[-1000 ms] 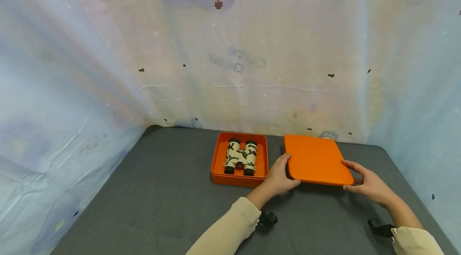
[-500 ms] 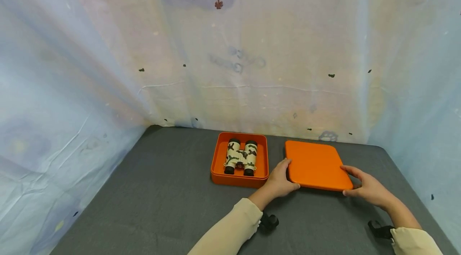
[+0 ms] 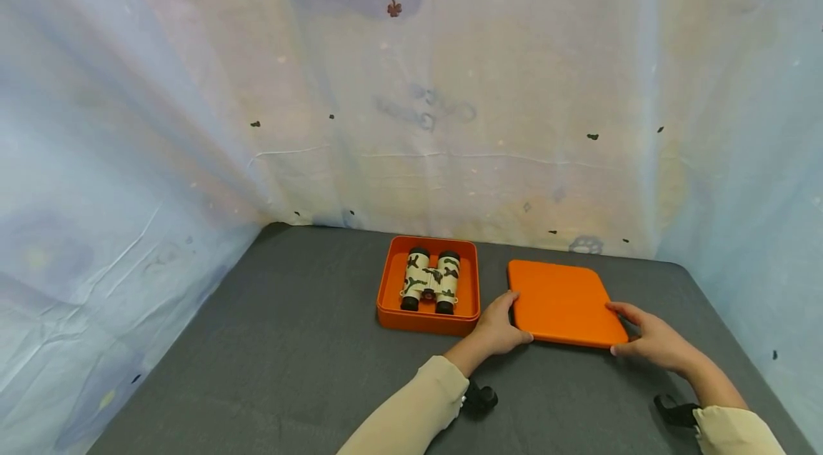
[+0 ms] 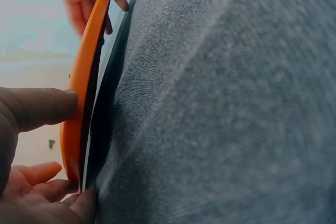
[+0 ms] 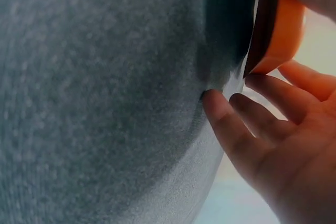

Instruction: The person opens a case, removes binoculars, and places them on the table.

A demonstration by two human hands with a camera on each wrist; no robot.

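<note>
An orange lid (image 3: pixel 567 303), flat with rounded corners, is held level just above the grey tabletop at the right. My left hand (image 3: pixel 496 325) grips its left edge; in the left wrist view the thumb presses the lid's rim (image 4: pixel 79 93) and the fingers curl at its lower edge. The opposite edge is pinched by my right hand (image 3: pixel 659 341), whose fingers reach close to the cloth in the right wrist view. Left of the lid stands an orange box (image 3: pixel 386 317) without its cover. Camouflage-patterned binoculars (image 3: pixel 429 281) lie inside that box.
Grey cloth covers the table (image 3: pixel 289 355). A pale patterned curtain (image 3: pixel 489 119) hangs behind it and along both sides. Black wrist straps (image 3: pixel 481 398) show below the sleeves. The box stands close beside my left hand.
Both hands have lowered the orange lid toward the tabletop and brought it slightly nearer to me. The box and binoculars have stayed in place.
</note>
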